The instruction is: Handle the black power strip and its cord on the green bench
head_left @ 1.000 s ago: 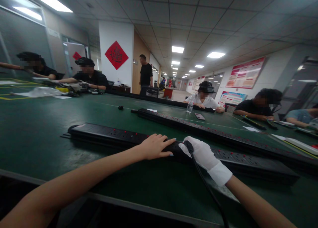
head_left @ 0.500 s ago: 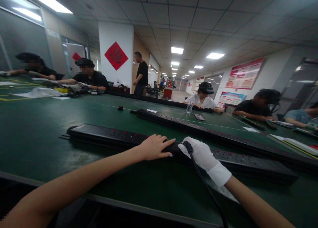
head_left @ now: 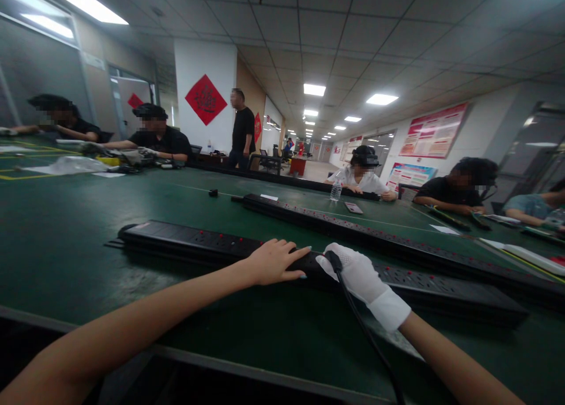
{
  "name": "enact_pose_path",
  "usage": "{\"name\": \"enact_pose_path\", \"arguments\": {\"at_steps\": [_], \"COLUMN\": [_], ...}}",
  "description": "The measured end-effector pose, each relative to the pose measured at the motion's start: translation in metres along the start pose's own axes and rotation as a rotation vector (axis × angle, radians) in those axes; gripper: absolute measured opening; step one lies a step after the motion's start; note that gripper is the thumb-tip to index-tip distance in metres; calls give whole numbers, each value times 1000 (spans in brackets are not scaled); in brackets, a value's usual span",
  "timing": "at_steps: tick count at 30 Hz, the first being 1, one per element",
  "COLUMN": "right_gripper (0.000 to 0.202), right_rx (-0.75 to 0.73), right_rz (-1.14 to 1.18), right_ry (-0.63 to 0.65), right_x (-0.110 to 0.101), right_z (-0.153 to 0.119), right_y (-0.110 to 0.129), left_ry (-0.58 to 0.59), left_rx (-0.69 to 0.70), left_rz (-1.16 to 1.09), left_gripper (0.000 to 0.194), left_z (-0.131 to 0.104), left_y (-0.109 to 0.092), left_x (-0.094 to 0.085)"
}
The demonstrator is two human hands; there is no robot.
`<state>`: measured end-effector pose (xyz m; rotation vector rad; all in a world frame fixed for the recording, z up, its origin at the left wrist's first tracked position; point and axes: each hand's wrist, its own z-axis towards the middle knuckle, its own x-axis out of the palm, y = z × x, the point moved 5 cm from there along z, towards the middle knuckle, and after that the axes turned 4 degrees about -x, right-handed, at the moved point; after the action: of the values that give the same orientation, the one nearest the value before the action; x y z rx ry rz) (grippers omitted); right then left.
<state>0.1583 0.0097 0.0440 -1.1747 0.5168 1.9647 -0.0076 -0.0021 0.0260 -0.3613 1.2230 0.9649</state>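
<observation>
A long black power strip [head_left: 176, 235] with red-marked sockets lies across the table in front of me. My left hand [head_left: 276, 262], bare, rests on its middle with fingers stretched and thumb apart. Just to the right, my right hand [head_left: 353, 274] in a white glove is closed around a black plug [head_left: 334, 260], held at the strip's sockets. The plug's prongs are hidden, so I cannot tell how deep they sit. From the plug a black cable [head_left: 362, 328] runs down past the table's near edge.
Behind lies a second long power strip [head_left: 353, 223]. Farther off are a small black piece [head_left: 213, 192], a water bottle [head_left: 336, 190] and a phone [head_left: 354, 208]. A plastic bag [head_left: 79, 164] sits at the far left. Several co-workers sit around the green table [head_left: 66, 264].
A person walking in the background has moved a little to the left. My hands, the plug and the strip look the same.
</observation>
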Motion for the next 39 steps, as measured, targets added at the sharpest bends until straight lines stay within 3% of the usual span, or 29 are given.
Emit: {"name": "enact_pose_path", "arguments": {"at_steps": [30,39], "right_gripper": [31,33], "right_rx": [-7,-39], "right_rz": [-16,-74], "right_ry": [11,-91], "right_x": [2,-5], "right_z": [0,0], "right_y": [-1,4], "left_ry": [4,2], "left_rx": [6,2], "left_rz": [-2,0], "left_gripper": [60,60], "left_z": [0,1], "left_y": [-1,0], "left_x": [-1,1]}}
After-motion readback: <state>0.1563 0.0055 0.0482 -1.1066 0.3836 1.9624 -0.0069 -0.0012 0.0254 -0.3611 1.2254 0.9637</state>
